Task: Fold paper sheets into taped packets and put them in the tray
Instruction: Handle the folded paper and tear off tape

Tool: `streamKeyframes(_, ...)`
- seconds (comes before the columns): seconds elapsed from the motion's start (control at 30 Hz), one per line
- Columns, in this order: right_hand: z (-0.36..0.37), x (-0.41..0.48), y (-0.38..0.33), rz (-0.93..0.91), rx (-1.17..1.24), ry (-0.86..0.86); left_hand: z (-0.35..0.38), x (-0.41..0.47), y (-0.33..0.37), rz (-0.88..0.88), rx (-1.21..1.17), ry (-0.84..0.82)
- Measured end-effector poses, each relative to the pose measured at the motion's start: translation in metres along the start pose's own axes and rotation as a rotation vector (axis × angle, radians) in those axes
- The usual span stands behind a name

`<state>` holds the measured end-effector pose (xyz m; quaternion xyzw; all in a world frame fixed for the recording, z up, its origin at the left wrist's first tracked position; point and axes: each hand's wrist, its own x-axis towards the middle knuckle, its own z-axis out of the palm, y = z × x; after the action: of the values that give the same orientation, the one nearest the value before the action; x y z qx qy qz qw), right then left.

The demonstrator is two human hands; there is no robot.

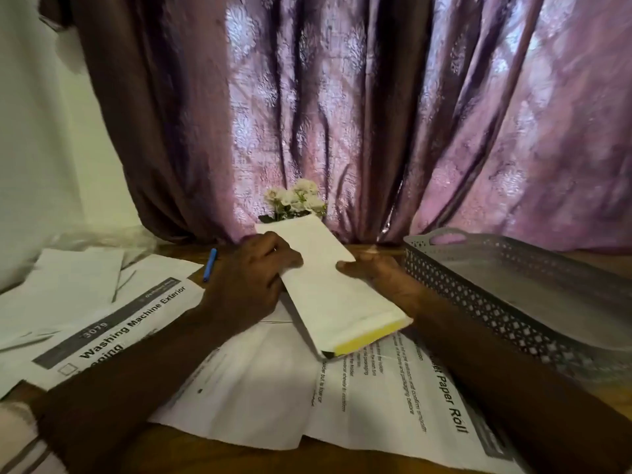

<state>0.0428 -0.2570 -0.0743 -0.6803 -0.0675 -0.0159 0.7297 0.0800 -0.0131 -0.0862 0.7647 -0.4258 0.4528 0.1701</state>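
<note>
A long folded white paper packet (328,289) with a yellow strip at its near end is held above the table, tilted away from me. My left hand (249,278) grips its left edge, thumb on top. On the packet's right edge sits my right hand (376,271), fingers partly hidden under the paper. The grey perforated tray (478,292) stands just right of my right hand and looks to hold nothing.
Printed paper sheets (342,398) lie spread on the wooden table beneath my arms, with more sheets (78,289) at the left. A blue pen (210,265) lies beside my left hand. White flowers (297,200) stand behind the packet before a purple curtain.
</note>
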Motion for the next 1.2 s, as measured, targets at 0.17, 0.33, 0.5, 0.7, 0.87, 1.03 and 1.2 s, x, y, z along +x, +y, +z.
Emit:
streamKeyframes(0.17,0.012,-0.002,-0.01,-0.194,0.169,0.366,-0.01,0.007,0.024,-0.166,-0.172,0.133)
streamKeyframes(0.33,0.003,-0.008,-0.018,-0.168,0.287,0.524,-0.008,0.009,0.04,-0.516,-0.722,-0.027)
streamKeyframes(0.5,0.007,-0.015,-0.019,-0.208,0.208,0.683,-0.003,0.009,0.038,-0.695,-0.898,-0.261)
streamKeyframes(0.7,0.007,-0.016,-0.021,-0.337,0.177,0.768,-0.01,0.013,0.027,-0.933,-0.848,-0.11)
streamKeyframes(0.87,0.008,-0.02,-0.026,-0.396,0.1,0.815,-0.016,0.017,0.03,-1.092,-1.032,-0.056)
streamKeyframes(1.03,0.023,-0.018,-0.015,-0.42,0.127,0.716,-0.02,0.012,0.02,-0.997,-1.045,-0.203)
streamKeyframes(1.2,0.025,-0.021,-0.012,-0.277,-0.167,0.763,-0.02,0.017,0.011,-0.991,-0.959,-0.013)
